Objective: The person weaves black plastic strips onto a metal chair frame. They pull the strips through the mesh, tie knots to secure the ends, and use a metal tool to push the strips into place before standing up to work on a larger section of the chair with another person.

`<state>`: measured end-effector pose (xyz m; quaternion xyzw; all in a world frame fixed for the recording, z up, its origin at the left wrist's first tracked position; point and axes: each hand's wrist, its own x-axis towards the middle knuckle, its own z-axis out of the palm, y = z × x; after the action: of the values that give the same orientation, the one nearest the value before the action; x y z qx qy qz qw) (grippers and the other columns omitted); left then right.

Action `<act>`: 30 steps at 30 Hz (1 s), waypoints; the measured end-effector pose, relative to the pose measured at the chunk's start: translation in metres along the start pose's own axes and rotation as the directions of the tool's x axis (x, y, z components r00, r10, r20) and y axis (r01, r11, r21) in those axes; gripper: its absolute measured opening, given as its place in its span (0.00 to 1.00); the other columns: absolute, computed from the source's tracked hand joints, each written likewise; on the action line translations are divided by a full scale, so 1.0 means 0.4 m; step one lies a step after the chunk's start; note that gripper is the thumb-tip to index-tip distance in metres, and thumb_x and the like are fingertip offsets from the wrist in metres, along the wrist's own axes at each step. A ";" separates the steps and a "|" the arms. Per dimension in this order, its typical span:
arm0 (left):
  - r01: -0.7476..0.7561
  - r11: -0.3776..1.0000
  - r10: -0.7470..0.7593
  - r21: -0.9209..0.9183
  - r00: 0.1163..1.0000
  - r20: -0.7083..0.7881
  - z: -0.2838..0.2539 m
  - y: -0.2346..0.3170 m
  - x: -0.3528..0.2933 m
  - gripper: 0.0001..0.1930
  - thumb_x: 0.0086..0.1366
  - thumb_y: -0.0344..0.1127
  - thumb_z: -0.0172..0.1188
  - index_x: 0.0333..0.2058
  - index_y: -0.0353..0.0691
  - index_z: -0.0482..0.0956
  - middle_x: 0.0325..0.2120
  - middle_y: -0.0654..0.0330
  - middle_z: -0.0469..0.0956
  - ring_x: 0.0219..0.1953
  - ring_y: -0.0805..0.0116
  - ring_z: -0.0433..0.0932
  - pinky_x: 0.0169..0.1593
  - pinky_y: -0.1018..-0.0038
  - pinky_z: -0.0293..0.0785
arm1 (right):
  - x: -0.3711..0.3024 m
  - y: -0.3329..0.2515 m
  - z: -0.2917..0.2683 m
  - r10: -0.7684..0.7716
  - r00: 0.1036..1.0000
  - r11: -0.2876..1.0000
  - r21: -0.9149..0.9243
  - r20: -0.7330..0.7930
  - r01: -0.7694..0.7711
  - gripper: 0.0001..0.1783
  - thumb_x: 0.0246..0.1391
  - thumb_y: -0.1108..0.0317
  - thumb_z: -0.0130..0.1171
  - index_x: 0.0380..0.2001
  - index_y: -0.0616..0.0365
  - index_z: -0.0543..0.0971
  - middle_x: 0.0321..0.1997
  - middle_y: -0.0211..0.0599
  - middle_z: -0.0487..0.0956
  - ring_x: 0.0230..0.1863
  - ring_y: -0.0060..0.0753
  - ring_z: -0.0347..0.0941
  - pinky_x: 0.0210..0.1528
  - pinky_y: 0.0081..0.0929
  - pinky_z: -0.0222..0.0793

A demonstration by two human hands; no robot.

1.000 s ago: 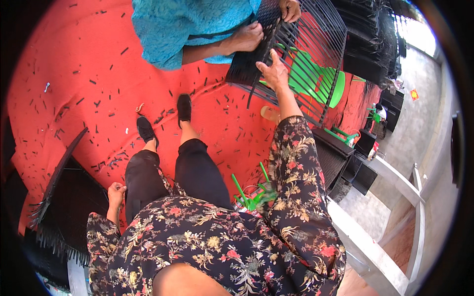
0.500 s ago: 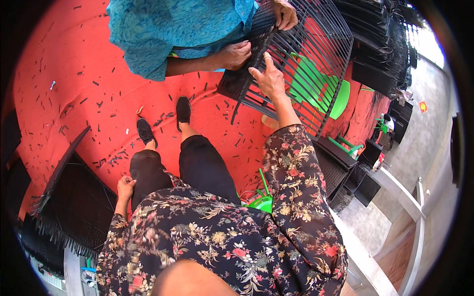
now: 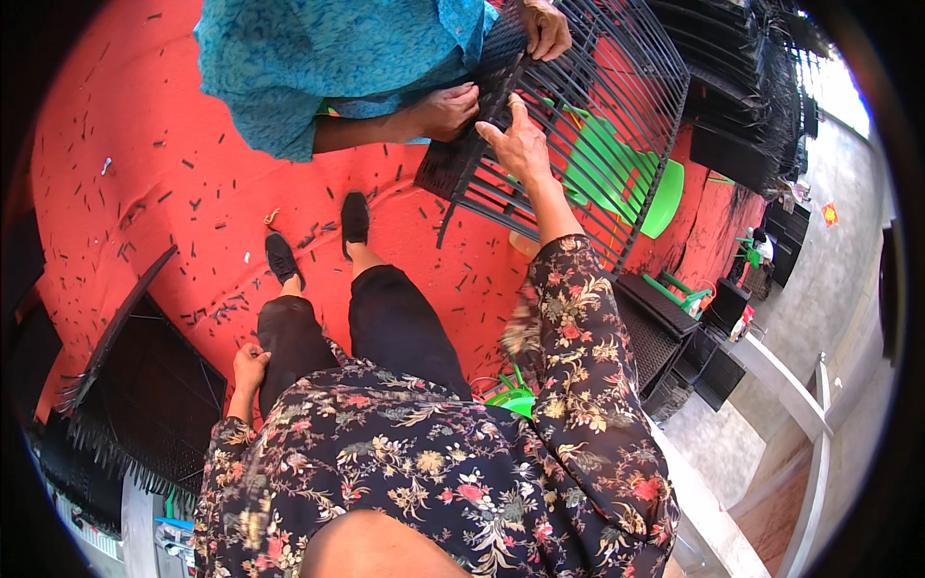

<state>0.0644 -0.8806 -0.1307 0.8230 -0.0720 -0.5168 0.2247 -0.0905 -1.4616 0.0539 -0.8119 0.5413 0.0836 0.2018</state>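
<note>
My right hand (image 3: 520,149) reaches forward with its index finger stretched and thumb apart. Its fingertips lie at the edge of a black woven strip (image 3: 453,166) on a slatted frame (image 3: 607,106); they do not wrap round it. Across from me, a person in a blue patterned top (image 3: 337,67) has one hand (image 3: 446,113) on the woven strip and the other hand (image 3: 546,29) at its upper end. My left hand (image 3: 251,366) hangs beside my left thigh, fingers curled in, with nothing visible in them.
Short black offcuts litter the red floor covering (image 3: 116,202). A green chair (image 3: 665,197) shows behind the slats. Black woven panels (image 3: 145,385) with fringed edges stand at left, and a stack of similar panels (image 3: 732,87) at upper right. Metal beams (image 3: 785,380) cross the lower right.
The slatted frame and the other person's hands sit slightly farther left in the picture. My right hand has shifted slightly left and forward along with them. My left hand stays by my thigh.
</note>
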 end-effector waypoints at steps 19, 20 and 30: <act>-0.026 0.997 0.025 0.069 1.000 0.019 0.027 0.026 0.002 0.08 0.46 0.30 0.62 0.23 0.33 0.74 0.16 0.59 0.73 0.20 0.70 0.71 0.27 0.73 0.68 | 0.072 0.032 -0.029 -0.058 0.995 0.998 -0.015 -0.077 0.057 0.45 0.43 0.44 0.59 0.58 0.60 0.57 0.53 0.57 0.69 0.55 0.53 0.64 0.55 0.38 0.60; -0.025 0.996 0.023 0.085 1.000 0.021 0.025 0.042 -0.007 0.08 0.46 0.31 0.62 0.23 0.33 0.74 0.16 0.59 0.73 0.20 0.71 0.71 0.27 0.73 0.68 | 0.074 0.023 -0.045 -0.037 0.996 0.999 -0.005 -0.082 0.037 0.45 0.43 0.44 0.59 0.58 0.59 0.57 0.52 0.58 0.69 0.55 0.54 0.65 0.55 0.38 0.60; -0.017 0.998 0.016 0.054 1.000 0.018 0.028 0.039 -0.024 0.08 0.47 0.30 0.62 0.22 0.34 0.74 0.16 0.60 0.73 0.20 0.72 0.71 0.27 0.74 0.68 | 0.077 0.032 -0.047 -0.059 0.997 0.998 -0.022 -0.050 0.058 0.44 0.43 0.42 0.57 0.59 0.53 0.57 0.52 0.56 0.69 0.53 0.55 0.65 0.53 0.41 0.62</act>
<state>0.0519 -0.8945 -0.1200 0.8235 -0.0945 -0.5202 0.2060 -0.0914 -1.4997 0.0569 -0.8314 0.5212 0.0625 0.1821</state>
